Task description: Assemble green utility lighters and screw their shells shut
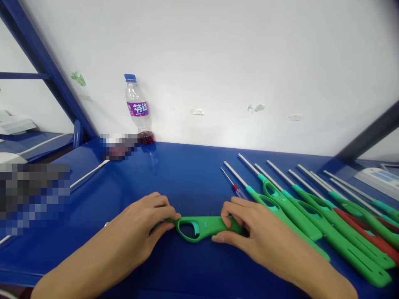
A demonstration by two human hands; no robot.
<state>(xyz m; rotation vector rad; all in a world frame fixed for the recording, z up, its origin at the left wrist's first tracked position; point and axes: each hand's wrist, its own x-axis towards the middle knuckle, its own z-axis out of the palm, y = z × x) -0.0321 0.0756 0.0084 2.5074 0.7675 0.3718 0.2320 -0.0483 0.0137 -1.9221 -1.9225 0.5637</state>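
A green gas lighter [209, 226] with a teal trigger lies across between my two hands, just over the blue table. My left hand [156, 224] pinches its end by the trigger loop; the metal tube is hidden behind that hand. Around the handle's other end close the fingers and thumb of my right hand [241, 222]. Just beyond my right hand is a screwdriver [236, 189] with a red and clear handle, partly covered by the fingers.
Several green lighters [339, 245] with metal tubes lie in a slanted row at right, a red one [363, 230] among them. A soda bottle [139, 110] stands against the white wall [218, 62]. A white cable [90, 172] crosses the blue table [183, 174] at left.
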